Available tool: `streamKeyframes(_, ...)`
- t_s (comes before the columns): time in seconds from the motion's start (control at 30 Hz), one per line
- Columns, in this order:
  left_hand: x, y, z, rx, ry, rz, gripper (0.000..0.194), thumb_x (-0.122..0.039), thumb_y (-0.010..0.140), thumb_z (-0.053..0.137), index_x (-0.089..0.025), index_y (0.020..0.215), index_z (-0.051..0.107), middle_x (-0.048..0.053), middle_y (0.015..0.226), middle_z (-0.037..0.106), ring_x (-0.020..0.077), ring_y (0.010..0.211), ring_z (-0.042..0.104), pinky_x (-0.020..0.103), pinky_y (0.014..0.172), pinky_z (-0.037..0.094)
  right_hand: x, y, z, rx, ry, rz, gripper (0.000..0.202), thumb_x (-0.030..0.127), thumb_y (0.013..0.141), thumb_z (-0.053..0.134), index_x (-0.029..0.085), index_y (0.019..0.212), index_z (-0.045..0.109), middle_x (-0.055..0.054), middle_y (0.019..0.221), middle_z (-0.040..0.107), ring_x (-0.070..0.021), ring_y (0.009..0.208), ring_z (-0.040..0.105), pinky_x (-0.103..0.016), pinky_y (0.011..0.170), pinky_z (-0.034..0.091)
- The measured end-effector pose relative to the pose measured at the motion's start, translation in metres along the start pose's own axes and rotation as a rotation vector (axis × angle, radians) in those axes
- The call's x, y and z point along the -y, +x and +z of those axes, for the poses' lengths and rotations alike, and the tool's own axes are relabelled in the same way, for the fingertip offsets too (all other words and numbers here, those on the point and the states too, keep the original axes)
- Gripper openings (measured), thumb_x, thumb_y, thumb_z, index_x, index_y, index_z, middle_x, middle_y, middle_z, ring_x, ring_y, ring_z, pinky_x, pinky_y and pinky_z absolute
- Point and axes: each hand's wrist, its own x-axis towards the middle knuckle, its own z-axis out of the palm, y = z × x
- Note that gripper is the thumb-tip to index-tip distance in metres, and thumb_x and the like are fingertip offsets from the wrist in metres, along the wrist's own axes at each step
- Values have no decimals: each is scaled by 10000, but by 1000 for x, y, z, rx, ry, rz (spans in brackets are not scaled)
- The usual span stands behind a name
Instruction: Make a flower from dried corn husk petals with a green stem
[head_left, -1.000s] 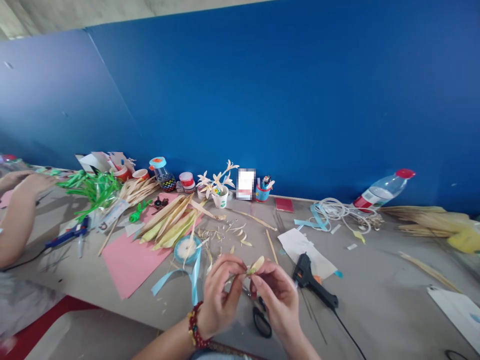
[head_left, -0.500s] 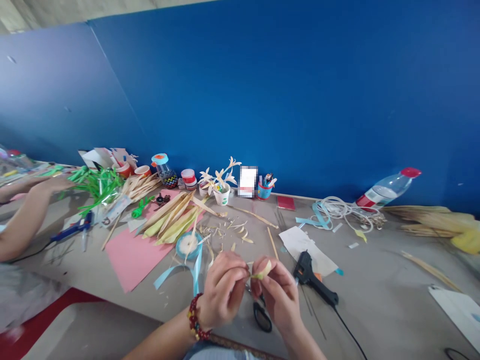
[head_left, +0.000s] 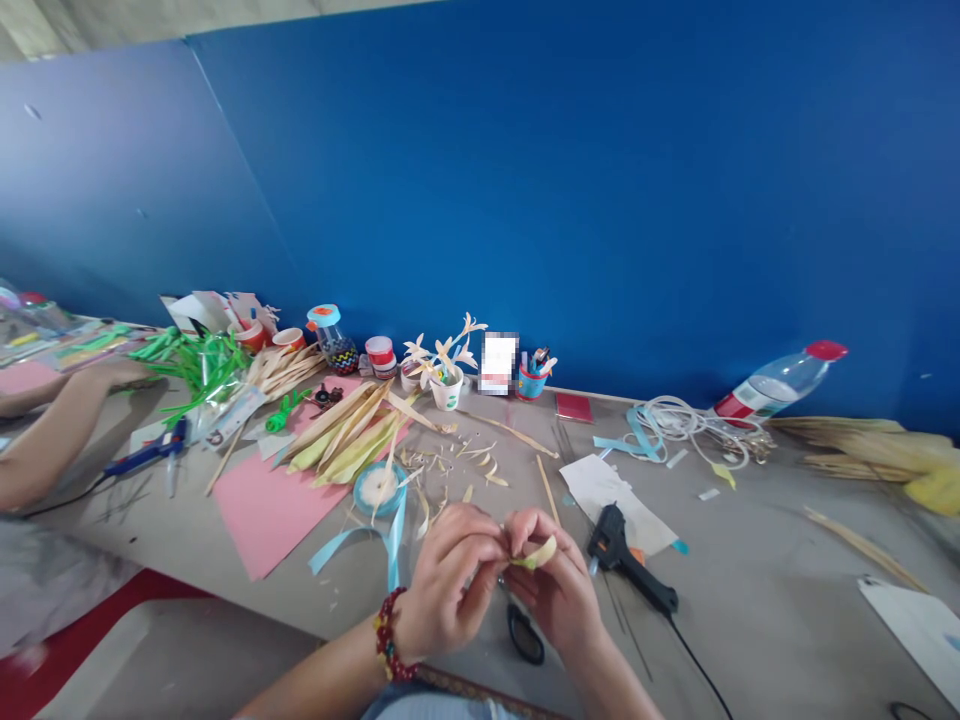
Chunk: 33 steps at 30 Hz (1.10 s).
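Observation:
A small pale-green corn husk piece [head_left: 538,555] is pinched between my two hands above the front of the table. My left hand [head_left: 456,572], wearing a red bead bracelet [head_left: 390,640], is closed at the base of the piece, its fingertips partly hidden. My right hand [head_left: 559,590] is closed on it too, and the curled tip sticks out past the fingers. Scissors with black handles [head_left: 525,634] lie below, partly covered by my right hand. Husk scraps [head_left: 487,465] and a light-blue ribbon roll [head_left: 379,490] are just beyond my hands.
A black glue gun [head_left: 634,565] lies right of my hands, near white paper [head_left: 611,500]. Corn husks [head_left: 349,440] rest on pink paper [head_left: 277,510] at left. Husk flowers in a white cup [head_left: 448,390] and a bottle [head_left: 784,382] stand farther back. A co-worker's arm [head_left: 64,425] reaches in from the left.
My hands have drawn closer together. My right fingertips have shifted towards the base of the husk piece, and its tip now points more to the right.

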Motion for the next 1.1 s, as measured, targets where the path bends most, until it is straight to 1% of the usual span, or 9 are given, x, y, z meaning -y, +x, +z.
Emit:
streamKeyframes(0.17,-1,1,1,1,-38,-8,223,-12,840,517,-182,973,574,89,928,649,209,876,596,377,835,473,0,-1,0,-16,31,49,203,333,771,741,181,715,618,74,586,405,-21,421,153,-130,365,155)
streamKeyframes(0.4,-3,-3,0,-35,-97,-78,242,7,845,526,-188,977,587,79,933,637,198,889,590,354,840,467,-5,-1,-1,-58,4,-18,277,333,725,816,206,731,570,82,547,450,-34,403,261,-119,348,264)
streamKeyframes(0.47,-2,-3,0,-47,-184,-176,205,-21,866,537,-188,955,614,74,942,634,198,916,586,344,859,454,-7,0,-3,-93,-42,-8,300,349,725,825,207,737,560,81,513,477,-33,378,284,-117,336,267)
streamKeyframes(0.53,0,0,2,-100,-421,-371,132,-82,898,551,-185,893,635,58,908,623,179,896,578,312,843,445,-9,0,-5,-133,-102,3,310,354,726,830,203,734,559,69,484,517,-34,356,313,-117,325,258)
streamKeyframes(0.7,10,9,3,-199,-1373,-929,147,-184,868,661,-144,739,604,18,819,553,103,723,522,258,764,445,-8,2,-21,-313,-198,-58,344,372,689,854,185,681,566,43,480,578,-39,359,354,-139,354,303)
streamKeyframes(0.77,12,10,1,-194,-1572,-1029,142,-162,826,708,-130,735,604,15,826,540,95,716,514,263,772,451,-4,3,-29,-432,-218,-112,358,427,702,832,175,641,584,26,499,587,-56,390,385,-161,375,334)
streamKeyframes(0.87,11,9,0,-175,-1701,-1085,129,-147,805,726,-124,752,610,8,829,520,92,728,512,270,795,455,2,2,-34,-561,-343,-239,344,482,734,788,160,678,681,-21,641,657,-91,484,464,-202,449,411)
streamKeyframes(0.97,7,9,2,-147,-1728,-1098,134,-148,789,737,-130,756,609,6,830,515,89,723,507,268,789,450,6,-2,-26,-507,-522,-331,278,439,751,789,173,818,741,-35,758,686,-129,607,550,-231,584,484)
streamKeyframes(1.1,5,9,7,-119,-1649,-1081,145,-186,788,745,-136,742,616,11,789,528,101,710,507,273,768,441,8,-4,-3,-286,-577,-299,176,358,832,734,200,906,713,-45,824,692,-177,706,630,-279,658,525)
